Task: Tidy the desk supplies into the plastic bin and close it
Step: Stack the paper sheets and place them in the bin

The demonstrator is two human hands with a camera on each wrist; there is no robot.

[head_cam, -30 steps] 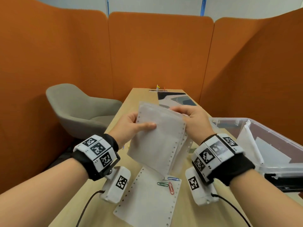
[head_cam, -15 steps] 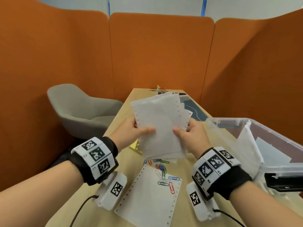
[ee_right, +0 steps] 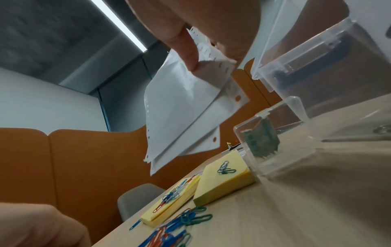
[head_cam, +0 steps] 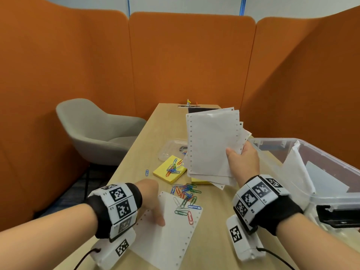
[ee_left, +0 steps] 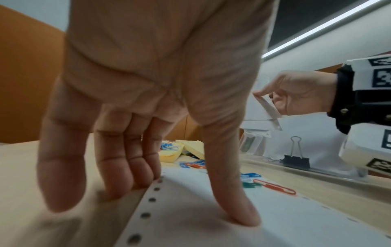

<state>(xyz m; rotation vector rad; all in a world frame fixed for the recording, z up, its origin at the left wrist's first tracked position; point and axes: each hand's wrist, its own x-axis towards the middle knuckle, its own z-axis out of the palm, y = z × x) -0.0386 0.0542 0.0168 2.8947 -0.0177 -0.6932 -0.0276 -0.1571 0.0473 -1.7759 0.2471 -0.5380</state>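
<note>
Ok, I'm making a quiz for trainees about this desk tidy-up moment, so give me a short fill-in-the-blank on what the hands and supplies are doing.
1. The right hand holds a stack of punched paper in the ____.
2. The left hand presses on a single sheet lying on the ____.
3. Several paper clips lie on top of a ____ sticky-note pad.
4. The plastic bin has no ____ on it.

Missing words: air; desk; yellow; lid
</note>
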